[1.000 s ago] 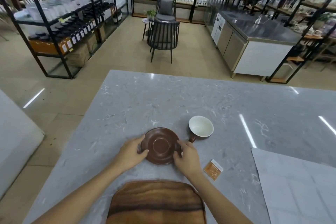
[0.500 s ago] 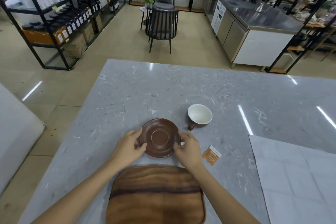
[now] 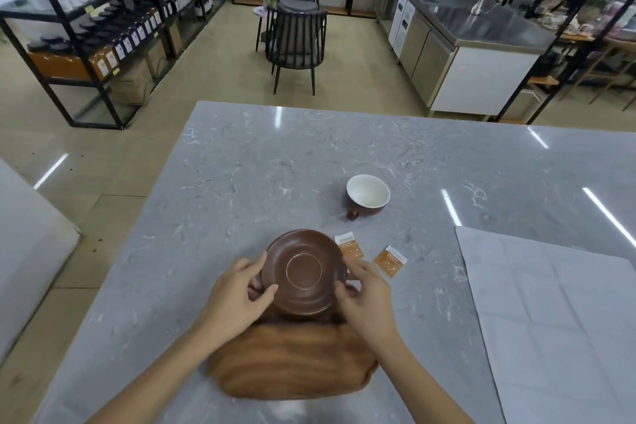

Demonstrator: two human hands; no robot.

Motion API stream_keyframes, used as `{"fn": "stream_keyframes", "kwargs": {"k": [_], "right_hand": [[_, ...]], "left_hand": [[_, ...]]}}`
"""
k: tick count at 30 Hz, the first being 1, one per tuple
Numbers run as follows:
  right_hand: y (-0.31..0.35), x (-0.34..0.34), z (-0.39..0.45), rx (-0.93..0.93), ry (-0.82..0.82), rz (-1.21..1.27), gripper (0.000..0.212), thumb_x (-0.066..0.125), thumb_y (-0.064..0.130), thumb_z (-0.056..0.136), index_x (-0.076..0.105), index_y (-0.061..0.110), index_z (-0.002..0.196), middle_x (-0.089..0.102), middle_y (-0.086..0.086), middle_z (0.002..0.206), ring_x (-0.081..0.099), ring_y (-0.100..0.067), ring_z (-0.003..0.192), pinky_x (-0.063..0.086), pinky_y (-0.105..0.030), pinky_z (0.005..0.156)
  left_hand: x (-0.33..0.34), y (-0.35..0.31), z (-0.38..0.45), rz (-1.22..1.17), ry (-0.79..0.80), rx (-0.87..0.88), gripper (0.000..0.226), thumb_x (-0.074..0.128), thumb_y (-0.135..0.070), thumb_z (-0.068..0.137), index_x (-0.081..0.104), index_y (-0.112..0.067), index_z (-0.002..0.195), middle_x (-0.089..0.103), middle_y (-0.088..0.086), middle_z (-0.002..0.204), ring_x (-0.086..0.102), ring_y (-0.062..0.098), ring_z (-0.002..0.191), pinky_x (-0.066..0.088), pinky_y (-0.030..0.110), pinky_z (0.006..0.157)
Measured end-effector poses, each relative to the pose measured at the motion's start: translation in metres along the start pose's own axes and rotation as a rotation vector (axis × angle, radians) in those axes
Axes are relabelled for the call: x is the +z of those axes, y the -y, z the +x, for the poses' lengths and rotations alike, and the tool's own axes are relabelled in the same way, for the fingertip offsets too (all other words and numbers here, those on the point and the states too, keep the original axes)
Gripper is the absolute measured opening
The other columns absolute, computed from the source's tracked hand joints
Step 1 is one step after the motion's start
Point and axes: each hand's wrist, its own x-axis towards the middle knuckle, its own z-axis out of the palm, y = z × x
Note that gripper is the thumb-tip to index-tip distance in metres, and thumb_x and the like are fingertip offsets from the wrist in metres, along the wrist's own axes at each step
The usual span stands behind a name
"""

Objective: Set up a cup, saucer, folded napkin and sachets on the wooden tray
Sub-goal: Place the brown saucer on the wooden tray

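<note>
Print on the two orange sachets too small to read: one sachet (image 3: 350,247) half tucked behind the right rim of the saucer (image 3: 304,273), the second sachet (image 3: 390,260) just right of it on the grey table (image 3: 241,162). Labels on the shelf bottles unreadable as well.

Left hand (image 3: 237,299) at the saucer's left edge, thumb over the rim and fingers curled beneath, pinching it. Right hand (image 3: 365,299) mirrored at the right edge, same pinching grip. Saucer held off the table, tilted toward the camera, above the far edge of the wooden tray (image 3: 292,361).

Since half a second ago: raised from the table, carried nearer the tray, first sachet uncovered where it lay. Cup (image 3: 367,195) unmoved, beyond and right of the saucer. Napkin (image 3: 557,320) spread flat, well right.
</note>
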Motion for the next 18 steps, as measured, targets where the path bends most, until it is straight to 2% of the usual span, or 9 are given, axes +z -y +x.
{"fn": "stream_keyframes", "kwargs": {"k": [4,7,10,12,15,18], "right_hand": [[-0.005,-0.003,-0.030,0.023,-0.007,-0.010,0.047,0.071,0.003,0.088,0.067,0.014,0.133,0.066,-0.002,0.123,0.065,-0.006,0.102,0.046,-0.003,0.085],[-0.006,-0.006,-0.049,0.049,-0.011,0.024,0.048,0.070,0.003,0.089,0.067,0.019,0.133,0.065,0.001,0.123,0.067,-0.007,0.103,0.057,-0.021,0.090],[-0.009,-0.006,-0.064,0.045,-0.029,0.025,0.049,0.071,0.002,0.088,0.068,0.022,0.132,0.065,0.008,0.125,0.064,-0.009,0.115,0.054,-0.032,0.100],[-0.010,-0.005,-0.072,0.052,-0.027,0.014,0.048,0.071,0.002,0.087,0.068,0.022,0.131,0.065,0.007,0.125,0.063,-0.011,0.118,0.053,-0.033,0.101],[-0.009,-0.002,-0.082,0.062,-0.039,0.033,0.045,0.071,0.000,0.087,0.069,0.022,0.127,0.064,0.009,0.118,0.068,-0.016,0.109,0.058,-0.034,0.092],[-0.012,0.003,-0.089,0.047,-0.064,-0.006,0.041,0.072,0.000,0.087,0.071,0.015,0.125,0.065,0.010,0.116,0.066,-0.014,0.108,0.055,-0.026,0.093]], "left_hand": [[0.007,0.004,-0.023,-0.010,0.004,0.022,0.071,0.079,-0.021,0.086,0.046,-0.019,0.148,0.055,-0.005,0.091,0.063,0.011,0.070,0.052,0.012,0.072],[0.011,0.008,-0.038,-0.017,0.017,0.025,0.071,0.078,-0.025,0.086,0.046,-0.021,0.149,0.056,-0.010,0.095,0.064,0.008,0.077,0.053,0.012,0.073],[0.016,0.012,-0.050,-0.012,0.020,0.011,0.069,0.079,-0.027,0.085,0.050,-0.022,0.147,0.057,-0.012,0.092,0.063,0.007,0.079,0.053,0.013,0.072],[0.019,0.012,-0.057,-0.012,0.011,0.003,0.067,0.079,-0.024,0.085,0.052,-0.019,0.146,0.059,-0.010,0.089,0.062,0.007,0.079,0.051,0.010,0.071],[0.023,0.010,-0.068,-0.010,-0.015,-0.004,0.063,0.078,-0.020,0.086,0.053,-0.016,0.144,0.060,-0.010,0.088,0.061,0.006,0.083,0.049,0.007,0.070],[0.025,0.007,-0.076,0.001,-0.031,-0.015,0.058,0.076,-0.017,0.088,0.056,-0.014,0.142,0.061,-0.009,0.089,0.063,0.010,0.074,0.049,0.007,0.069]]}}
